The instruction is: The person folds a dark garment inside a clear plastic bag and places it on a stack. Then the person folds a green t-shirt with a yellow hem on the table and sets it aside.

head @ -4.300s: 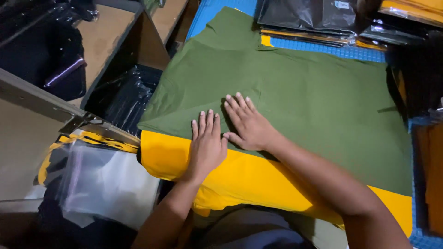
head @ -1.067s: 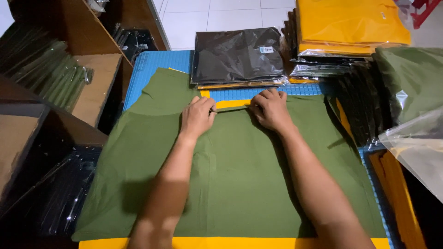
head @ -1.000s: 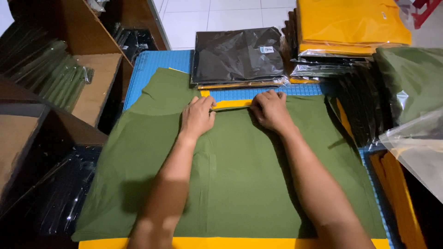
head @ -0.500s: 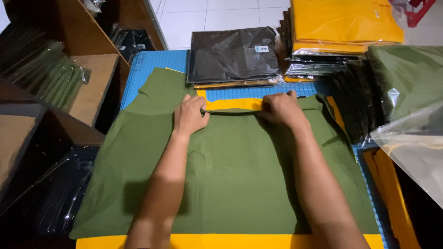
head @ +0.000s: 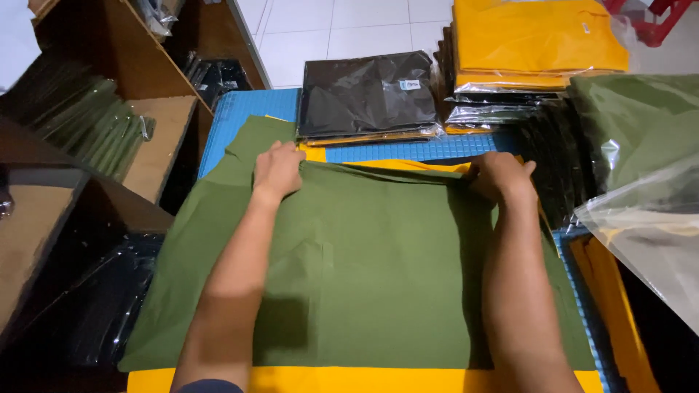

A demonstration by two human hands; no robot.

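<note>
An olive green shirt (head: 378, 269) lies spread flat over a yellow garment (head: 408, 166) on a blue mat (head: 240, 116). My left hand (head: 277, 169) is closed on the shirt's far edge near its left corner, beside a sleeve that sticks out to the left. My right hand (head: 501, 177) grips the same far edge near the right corner. Both forearms stretch over the cloth. The far edge is bunched slightly between the hands. A strip of yellow shows along the near edge as well.
A stack of black bagged garments (head: 368, 94) lies just beyond the shirt. Yellow bagged garments (head: 535, 40) are stacked at the far right, green bagged ones (head: 641, 120) on the right. Wooden shelves (head: 156, 138) with bagged green items (head: 80, 124) stand left.
Both hands slid apart along the shirt's far edge, from near the collar out toward the corners, and closed on the cloth. Earlier they pressed flat on the near part.
</note>
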